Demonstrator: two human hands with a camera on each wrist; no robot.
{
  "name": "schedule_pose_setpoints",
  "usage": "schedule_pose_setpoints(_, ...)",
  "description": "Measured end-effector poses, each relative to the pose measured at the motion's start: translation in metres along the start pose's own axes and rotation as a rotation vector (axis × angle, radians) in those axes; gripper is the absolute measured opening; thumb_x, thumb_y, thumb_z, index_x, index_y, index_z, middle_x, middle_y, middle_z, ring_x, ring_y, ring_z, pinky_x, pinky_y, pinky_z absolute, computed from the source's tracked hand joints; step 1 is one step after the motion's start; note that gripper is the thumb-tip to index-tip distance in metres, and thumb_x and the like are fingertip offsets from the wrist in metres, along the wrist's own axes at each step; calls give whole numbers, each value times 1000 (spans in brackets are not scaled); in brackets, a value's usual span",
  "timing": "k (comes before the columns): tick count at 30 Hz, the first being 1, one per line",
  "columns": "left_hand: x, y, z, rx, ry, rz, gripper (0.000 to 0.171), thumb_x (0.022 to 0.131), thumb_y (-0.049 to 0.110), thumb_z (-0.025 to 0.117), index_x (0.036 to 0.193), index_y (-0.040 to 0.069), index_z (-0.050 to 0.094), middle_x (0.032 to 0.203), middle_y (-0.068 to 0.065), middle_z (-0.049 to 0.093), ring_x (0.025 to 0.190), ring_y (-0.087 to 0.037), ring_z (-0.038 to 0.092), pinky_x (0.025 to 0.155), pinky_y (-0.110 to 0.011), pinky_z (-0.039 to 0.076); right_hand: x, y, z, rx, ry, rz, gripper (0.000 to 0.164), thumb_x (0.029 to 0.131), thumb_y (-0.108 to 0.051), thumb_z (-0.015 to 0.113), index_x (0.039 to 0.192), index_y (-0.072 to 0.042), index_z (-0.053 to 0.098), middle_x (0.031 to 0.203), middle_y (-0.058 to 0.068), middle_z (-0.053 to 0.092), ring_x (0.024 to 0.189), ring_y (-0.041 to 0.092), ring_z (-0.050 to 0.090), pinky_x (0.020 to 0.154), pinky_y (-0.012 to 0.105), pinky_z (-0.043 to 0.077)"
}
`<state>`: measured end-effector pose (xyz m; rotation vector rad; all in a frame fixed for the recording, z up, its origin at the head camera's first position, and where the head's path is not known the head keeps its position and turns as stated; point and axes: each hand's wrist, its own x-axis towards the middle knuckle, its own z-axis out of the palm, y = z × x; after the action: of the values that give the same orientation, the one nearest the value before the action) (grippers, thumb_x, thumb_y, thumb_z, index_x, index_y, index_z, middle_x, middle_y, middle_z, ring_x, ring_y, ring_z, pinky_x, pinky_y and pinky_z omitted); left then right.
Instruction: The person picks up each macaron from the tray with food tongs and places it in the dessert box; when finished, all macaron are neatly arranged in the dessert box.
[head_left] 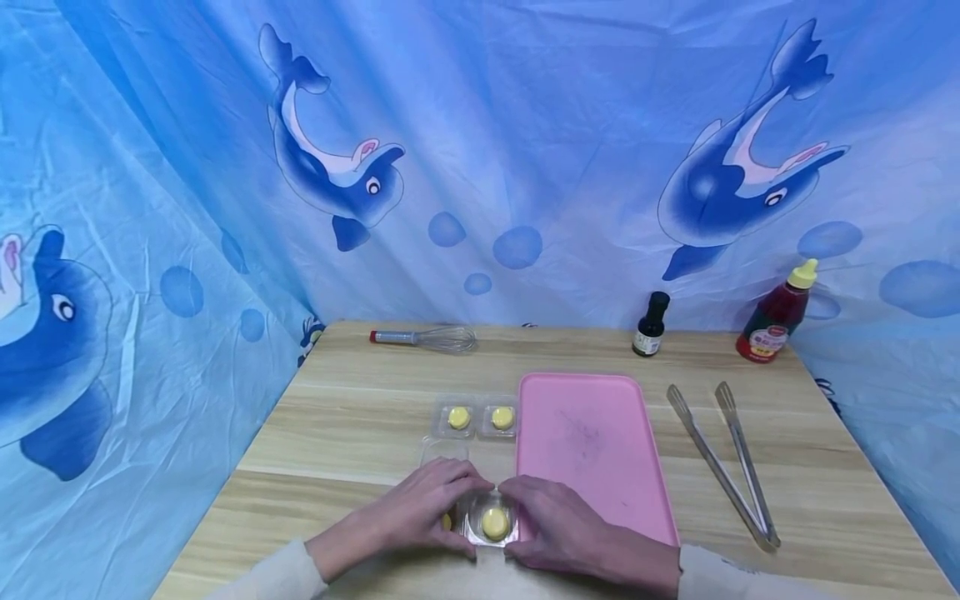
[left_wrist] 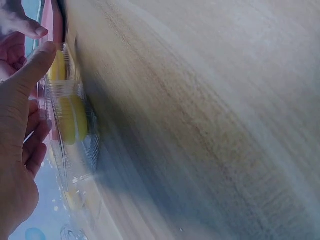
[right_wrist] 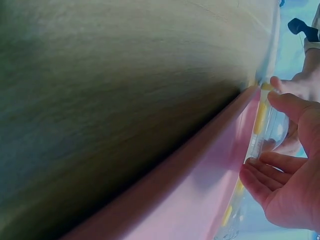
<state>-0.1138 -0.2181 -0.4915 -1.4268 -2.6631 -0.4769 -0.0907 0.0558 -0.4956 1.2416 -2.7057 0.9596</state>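
A clear plastic box (head_left: 473, 533) with a yellow macaron (head_left: 495, 523) inside stands between both hands at the table's front. My left hand (head_left: 420, 508) grips its left side, thumb at the near corner and fingers at the far one. From the right, my right hand (head_left: 558, 525) holds the opposite side in the same way, above the edge of the pink tray (head_left: 585, 450). Partly hidden under the left hand, another yellow macaron (left_wrist: 73, 120) sits in its own clear box (left_wrist: 92, 155). Whether the lid of the held box is fully closed, I cannot tell.
Two more boxed macarons (head_left: 459, 417) stand behind, left of the tray. A clear plastic piece (head_left: 444, 450) lies beyond the left hand. Metal tongs (head_left: 720, 467) lie to the right. Along the back are a whisk (head_left: 423, 338), a dark bottle (head_left: 649, 327) and a red sauce bottle (head_left: 776, 317).
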Motion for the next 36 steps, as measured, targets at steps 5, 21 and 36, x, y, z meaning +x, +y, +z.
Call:
schedule_pose_setpoints(5, 0, 0, -1, 0, -1, 3, 87, 73, 71, 85, 137, 16, 67, 125, 10, 65, 112, -6, 59, 103, -33, 53, 0, -2, 0, -38, -14, 8, 68, 75, -24, 95, 134, -5, 67, 126, 3, 73, 112, 13, 69, 97, 32, 61)
schedule_pose_setpoints(21, -6, 3, -8, -29, -10, -35, 90, 74, 68, 86, 145, 18, 62, 143, 6, 60, 130, -13, 58, 112, -42, 52, 5, -8, -5, -84, -41, 19, 77, 75, -27, 94, 140, -2, 64, 134, 3, 68, 116, 15, 67, 101, 33, 59)
schedule_pose_setpoints(36, -4, 5, -2, 3, -30, -42, 88, 76, 67, 85, 144, 16, 62, 139, 5, 63, 126, -13, 60, 110, -43, 53, 5, -6, -1, -25, -51, 43, 75, 73, -21, 96, 139, -4, 65, 132, 3, 70, 115, 15, 68, 100, 32, 60)
